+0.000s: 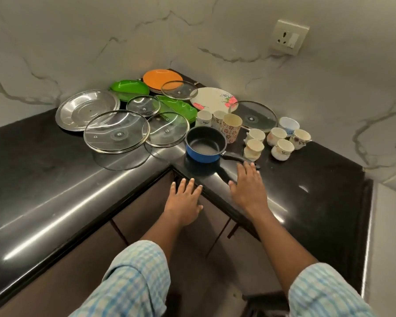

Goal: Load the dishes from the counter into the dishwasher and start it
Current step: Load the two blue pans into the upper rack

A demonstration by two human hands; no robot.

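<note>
On the left wing of the black corner counter lies a steel plate, and the biggest glass lid covers its near rim. To the right, a small glass lid and a middle glass lid hide parts of a back green plate and a front green plate. An orange plate sits deep in the corner with a further lid over its near edge; what is stacked under it is hard to make out. Lower, before the cabinet doors, the left hand holds nothing, fingers straight and apart, tips at the counter edge; whether they touch it I cannot tell. A blue saucepan stands upright near that edge, just beside the middle glass lid, its black handle pointing right. Behind it stand mugs, the tallest a flowered mug, then a white flowered plate partly under a wide lid. The right hand is palm-down over the counter, fingers straight and slightly spread, gripping nothing; the fingertips hide the handle's end, and contact is unclear. Further right is a cluster of small cups and a small bowl. A wall socket is above, and the checked right sleeve is cut off by the lower border.
</note>
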